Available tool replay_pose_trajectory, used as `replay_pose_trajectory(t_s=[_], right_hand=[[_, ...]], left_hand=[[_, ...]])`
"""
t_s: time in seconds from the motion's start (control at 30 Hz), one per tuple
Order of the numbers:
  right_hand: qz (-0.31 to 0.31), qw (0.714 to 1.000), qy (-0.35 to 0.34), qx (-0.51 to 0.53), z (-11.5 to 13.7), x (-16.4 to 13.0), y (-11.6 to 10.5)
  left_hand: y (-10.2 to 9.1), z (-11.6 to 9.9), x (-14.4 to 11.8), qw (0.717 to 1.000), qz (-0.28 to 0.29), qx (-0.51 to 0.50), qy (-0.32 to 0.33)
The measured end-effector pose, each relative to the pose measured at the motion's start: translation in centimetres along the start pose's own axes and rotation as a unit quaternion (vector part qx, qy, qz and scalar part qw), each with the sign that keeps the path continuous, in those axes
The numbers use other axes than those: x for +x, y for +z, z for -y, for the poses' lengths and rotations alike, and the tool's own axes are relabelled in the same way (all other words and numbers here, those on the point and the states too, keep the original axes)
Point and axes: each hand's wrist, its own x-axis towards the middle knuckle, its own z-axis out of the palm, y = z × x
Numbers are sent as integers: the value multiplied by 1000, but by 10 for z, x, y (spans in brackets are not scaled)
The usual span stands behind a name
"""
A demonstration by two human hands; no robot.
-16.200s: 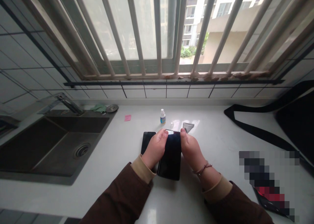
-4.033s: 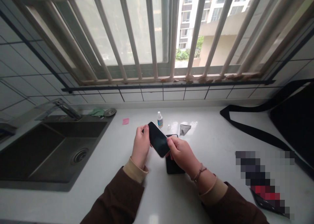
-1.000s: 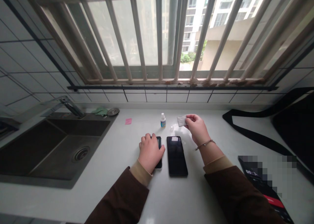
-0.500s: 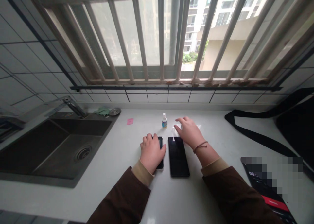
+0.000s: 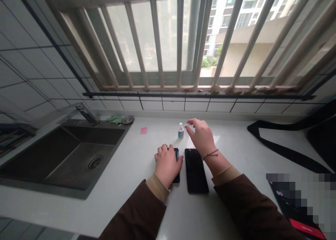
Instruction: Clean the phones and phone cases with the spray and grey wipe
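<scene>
My left hand [image 5: 168, 166] lies over a smaller phone [image 5: 176, 177], its fingers curled over the top and its thumb at the right edge. Most of that phone is covered by the hand. A larger black phone [image 5: 196, 171] lies flat on the counter between my hands. Above it, my right hand [image 5: 201, 135] is held with thumb and index finger in a pinch around what looks like a small clear plastic piece [image 5: 187, 124]. Just left of those fingertips stands a small white bottle [image 5: 181, 132] with a blue label, upright and apart from the hand.
A sink [image 5: 89, 189] with a faucet [image 5: 88, 114] is on the left. Beside it are a green cloth [image 5: 114, 119] and a metal strainer [image 5: 127, 120]. A pink note [image 5: 143, 130] lies on the counter, clear film [image 5: 215, 139] behind my right hand, and a black strap [image 5: 278, 150] at right.
My right hand has moved up and toward the bottle, and the small clear piece has left the counter. My left hand stays on the smaller phone. The whole view has shifted slightly.
</scene>
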Motion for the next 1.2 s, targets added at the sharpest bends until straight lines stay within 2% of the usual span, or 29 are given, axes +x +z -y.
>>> replay_pose_trajectory(t_s=[0.1,0.23,0.5,0.8,1.2], right_hand=[[-75,993,-76,45,11,17,-5],[-48,992,-114,23,19,29,1],[-5,993,-111,-30,18,29,11],[32,994,-103,-24,10,26,19],[18,998,-61,15,3,-1,55]], left_hand=[[0,-1,0,1000,0,0,-3],[-1,-1,-1,1000,2,1,-3],[-2,1,-2,1000,4,-3,-1],[-1,1,-2,1000,6,0,-5],[-3,-1,-1,1000,8,4,-3]])
